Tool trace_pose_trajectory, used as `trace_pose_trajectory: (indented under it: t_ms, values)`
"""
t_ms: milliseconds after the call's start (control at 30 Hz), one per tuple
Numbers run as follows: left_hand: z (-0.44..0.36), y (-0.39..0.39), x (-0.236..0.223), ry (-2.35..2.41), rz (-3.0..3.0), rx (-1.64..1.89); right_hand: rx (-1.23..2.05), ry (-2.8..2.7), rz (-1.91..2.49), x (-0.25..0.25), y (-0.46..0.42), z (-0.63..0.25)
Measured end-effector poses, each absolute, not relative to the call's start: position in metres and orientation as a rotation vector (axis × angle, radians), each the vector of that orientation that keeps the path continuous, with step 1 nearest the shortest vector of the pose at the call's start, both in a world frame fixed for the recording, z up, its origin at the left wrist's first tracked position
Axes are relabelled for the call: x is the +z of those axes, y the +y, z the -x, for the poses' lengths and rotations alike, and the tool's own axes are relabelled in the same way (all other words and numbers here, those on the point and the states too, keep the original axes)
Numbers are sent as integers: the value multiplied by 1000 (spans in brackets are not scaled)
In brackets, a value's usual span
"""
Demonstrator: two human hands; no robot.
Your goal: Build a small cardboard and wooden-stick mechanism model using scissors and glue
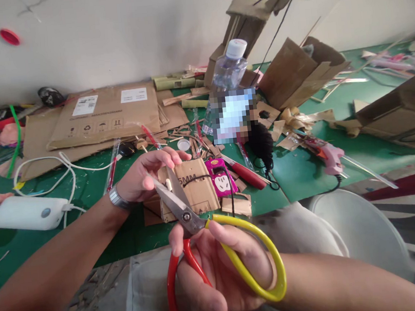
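My right hand is wrapped round a pair of scissors with one red and one yellow handle. The blades stand apart, pointing up and left, with a short pale stick end between them in this view; contact is unclear. My left hand, with a metal watch on the wrist, grips the upper left edge of a cardboard piece with printed letters; part of its grip is hidden. A black cord runs across the cardboard. Right beside it lies a pink power socket.
A red-handled knife, black yarn and a water bottle sit behind. At right are a glue gun and cardboard structures. A flat carton and a white power bank occupy the left. A stool stands below.
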State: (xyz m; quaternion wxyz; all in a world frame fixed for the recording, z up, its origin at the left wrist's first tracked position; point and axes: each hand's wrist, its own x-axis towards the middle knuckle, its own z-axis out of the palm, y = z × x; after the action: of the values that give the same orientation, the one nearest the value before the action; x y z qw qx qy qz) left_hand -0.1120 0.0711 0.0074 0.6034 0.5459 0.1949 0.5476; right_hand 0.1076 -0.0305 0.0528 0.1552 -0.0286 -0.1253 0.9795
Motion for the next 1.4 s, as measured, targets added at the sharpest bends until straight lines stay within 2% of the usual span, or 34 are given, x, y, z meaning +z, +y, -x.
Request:
trace_pose_trajectory:
  t_ms: [233, 600, 1400]
  values:
    - [111, 70, 9, 456, -1262, 1272, 2802, -364, 83, 52, -30, -107]
    - [111, 69, 9, 454, -1281, 1274, 2780, -195, -151, 49, -32, -107]
    - [109, 69, 12, 419, -1301, 1286, 2790, -258, -237, 42, -29, -107]
